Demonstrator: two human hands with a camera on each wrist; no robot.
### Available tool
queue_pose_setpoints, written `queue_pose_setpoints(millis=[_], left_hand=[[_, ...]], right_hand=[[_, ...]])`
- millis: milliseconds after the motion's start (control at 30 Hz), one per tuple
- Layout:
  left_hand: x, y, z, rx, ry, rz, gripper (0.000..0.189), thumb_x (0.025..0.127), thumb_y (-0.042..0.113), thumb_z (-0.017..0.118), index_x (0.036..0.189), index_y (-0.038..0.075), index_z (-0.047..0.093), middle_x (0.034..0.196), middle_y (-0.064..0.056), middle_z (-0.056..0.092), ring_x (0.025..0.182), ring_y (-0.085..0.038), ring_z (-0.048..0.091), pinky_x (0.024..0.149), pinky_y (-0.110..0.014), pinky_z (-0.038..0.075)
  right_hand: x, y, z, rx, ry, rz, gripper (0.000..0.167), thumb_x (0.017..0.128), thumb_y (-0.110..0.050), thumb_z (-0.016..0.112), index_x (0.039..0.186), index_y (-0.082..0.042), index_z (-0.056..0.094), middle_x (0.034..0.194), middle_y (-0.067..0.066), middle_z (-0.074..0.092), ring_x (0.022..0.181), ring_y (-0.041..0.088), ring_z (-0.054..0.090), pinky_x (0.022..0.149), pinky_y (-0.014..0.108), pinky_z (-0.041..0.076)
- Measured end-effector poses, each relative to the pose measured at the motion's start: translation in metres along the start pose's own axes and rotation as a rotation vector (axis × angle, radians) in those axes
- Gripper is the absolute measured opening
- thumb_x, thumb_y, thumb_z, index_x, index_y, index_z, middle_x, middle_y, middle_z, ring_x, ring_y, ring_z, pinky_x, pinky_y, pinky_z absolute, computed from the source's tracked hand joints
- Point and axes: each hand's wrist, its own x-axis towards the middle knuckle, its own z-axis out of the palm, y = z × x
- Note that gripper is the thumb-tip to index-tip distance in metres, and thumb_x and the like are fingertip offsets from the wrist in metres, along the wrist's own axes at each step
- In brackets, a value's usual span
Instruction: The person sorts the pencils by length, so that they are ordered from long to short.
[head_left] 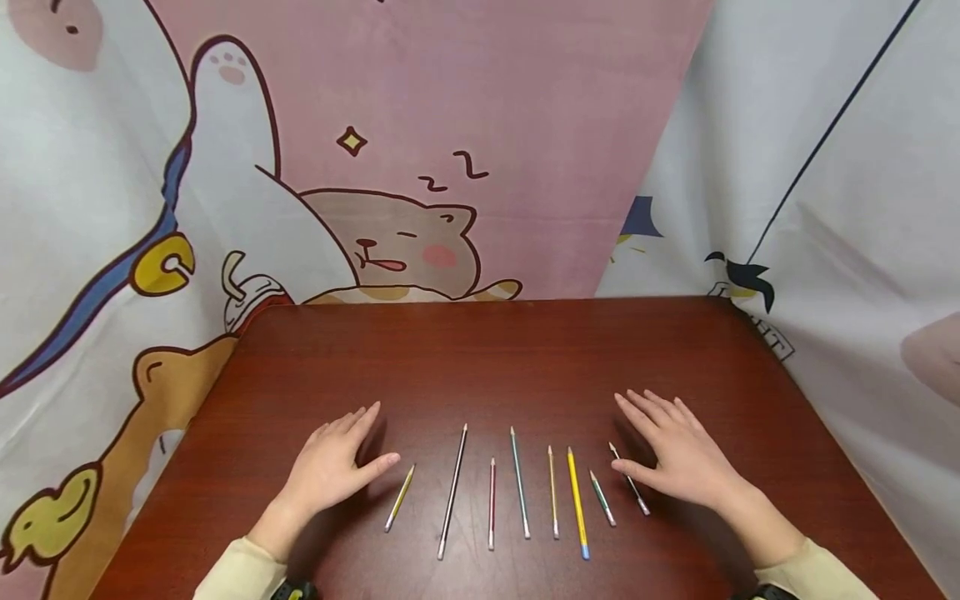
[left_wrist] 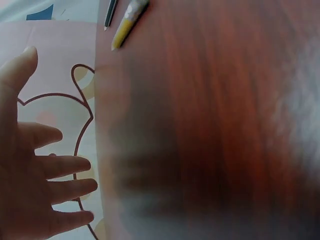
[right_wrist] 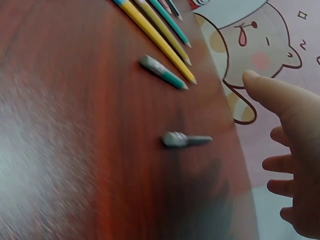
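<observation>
Left hand (head_left: 330, 471) and right hand (head_left: 682, 457) were wide apart, fingers extended, holding nothing | eight pencils (head_left: 577, 504) lay in a row between them on the table (head_left: 480, 358), probably spaced for easy telling apart | head view overlapped right thumb (head_left: 637, 472) and dark pencil (head_left: 640, 498); right wrist view showed a gap

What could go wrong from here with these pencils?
The right hand partly covers the rightmost pencil in the head view; lowering the hand might nudge that pencil.
The long yellow pencil and the gold pencil lie close together, so a pinch could catch both.
</observation>
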Motion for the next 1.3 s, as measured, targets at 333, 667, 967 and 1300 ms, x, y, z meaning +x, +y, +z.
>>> queue_pose_setpoints(millis=[333,667,967,1300], left_hand=[[0.007,0.018,0.014,-0.165,-0.013,-0.052,0.082,0.087,0.059,0.065,0.144,0.003,0.049,0.133,-0.016,0.060,0.117,-0.035,0.060,0.094,-0.051,0.047],[0.014,0.044,0.017,-0.285,0.034,-0.046,0.079,0.080,0.047,0.077,0.139,0.000,0.054,0.117,-0.017,0.067,0.099,-0.027,0.068,0.086,-0.046,0.051],[0.014,0.063,0.021,-0.331,0.029,-0.010,0.079,0.071,0.038,0.085,0.132,-0.004,0.057,0.106,-0.014,0.067,0.077,-0.018,0.068,0.075,-0.038,0.054],[0.013,0.073,0.026,-0.350,0.056,0.053,0.077,0.069,0.037,0.088,0.127,-0.005,0.060,0.100,-0.007,0.069,0.074,-0.015,0.068,0.070,-0.031,0.053]], right_hand=[[0.011,-0.028,0.015,0.089,0.037,-0.009,0.082,0.078,-0.049,0.079,0.141,-0.005,0.052,0.133,0.015,0.058,0.118,0.036,0.054,0.094,0.058,0.041],[0.027,-0.060,0.028,0.179,0.061,-0.014,0.073,0.076,-0.041,0.082,0.136,-0.008,0.059,0.119,0.007,0.065,0.110,0.032,0.059,0.091,0.055,0.044],[0.039,-0.086,0.037,0.220,0.063,-0.033,0.066,0.076,-0.038,0.083,0.130,-0.007,0.063,0.114,0.006,0.067,0.107,0.028,0.061,0.089,0.048,0.048],[0.042,-0.103,0.049,0.224,0.068,-0.052,0.061,0.073,-0.037,0.085,0.122,-0.005,0.066,0.104,0.003,0.068,0.091,0.018,0.061,0.081,0.039,0.050]])
